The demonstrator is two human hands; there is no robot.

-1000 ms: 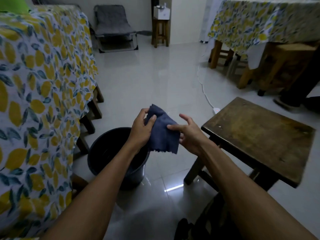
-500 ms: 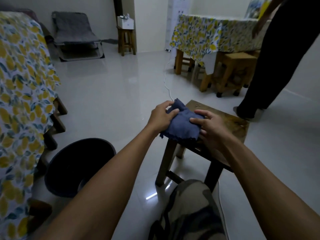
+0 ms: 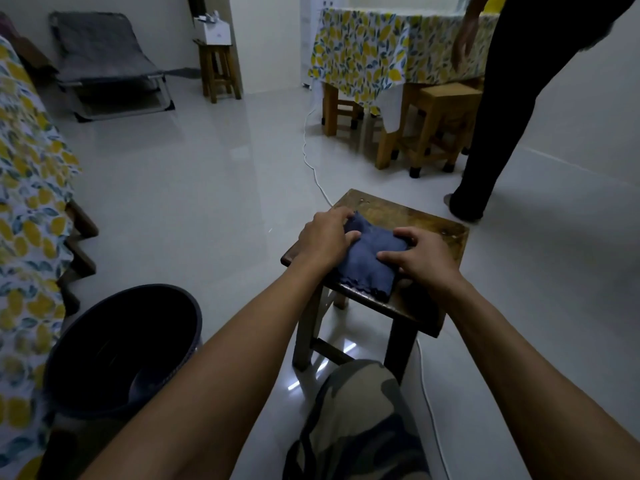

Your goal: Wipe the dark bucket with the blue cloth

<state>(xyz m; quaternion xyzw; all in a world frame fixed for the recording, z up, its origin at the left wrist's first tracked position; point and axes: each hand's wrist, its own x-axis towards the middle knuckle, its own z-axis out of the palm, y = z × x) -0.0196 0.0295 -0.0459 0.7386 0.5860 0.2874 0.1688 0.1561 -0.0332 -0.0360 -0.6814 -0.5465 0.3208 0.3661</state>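
Observation:
The blue cloth [image 3: 369, 259] lies folded on the top of a dark wooden stool [image 3: 429, 233] in front of me. My left hand [image 3: 325, 239] grips its left edge, thumb on top. My right hand [image 3: 424, 258] presses on its right side with fingers spread over the fabric. The dark bucket [image 3: 121, 348] stands on the floor at lower left, apart from both hands, its inside in shadow. My left forearm crosses in front of its right rim.
A table with a lemon-print cloth [image 3: 31, 209] runs along the left, close to the bucket. A person in black [image 3: 502, 133] stands at the right by another covered table [image 3: 381, 53] and wooden stools [image 3: 436, 123]. A white cable [image 3: 313, 168] crosses the floor. My camouflage knee [image 3: 356, 417] is below.
The cloth went from held in the air over the bucket to resting on the stool, both hands still on it. My view swung right, so the bucket now sits at lower left.

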